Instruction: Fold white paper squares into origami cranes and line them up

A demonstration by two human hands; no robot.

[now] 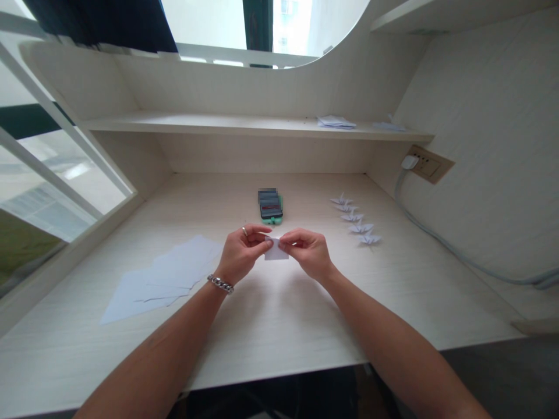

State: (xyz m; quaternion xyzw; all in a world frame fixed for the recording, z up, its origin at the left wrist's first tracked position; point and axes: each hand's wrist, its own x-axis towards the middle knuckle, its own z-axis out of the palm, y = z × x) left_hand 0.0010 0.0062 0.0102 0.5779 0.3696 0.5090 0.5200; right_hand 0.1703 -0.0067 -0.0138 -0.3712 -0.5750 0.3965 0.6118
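Small square of white paper pinched in both hands

The left hand and the right hand meet over the middle of a pale wood-grain desk, with the paper between them. Each grip is narrow: thumb and forefinger close on the paper's upper part, one hand at either side, while its lower edge shows below the fingertips. A plain metal ring sits on a finger of the left hand, and a silver chain-link bracelet circles that wrist.

Just beyond the hands lies a dark, flat rectangular device with a green edge — its surface is blurred into blocks. Flat white paper sheets overlap to the left, near the left forearm. To the right, well apart from the right hand, five folded white paper cranes stand in a slanting row.

Behind, a pale wooden shelf carries a small pile of white folded paper. On the right wall, a white plug sits in a beige socket plate, its grey cable trailing down along the desk's side.
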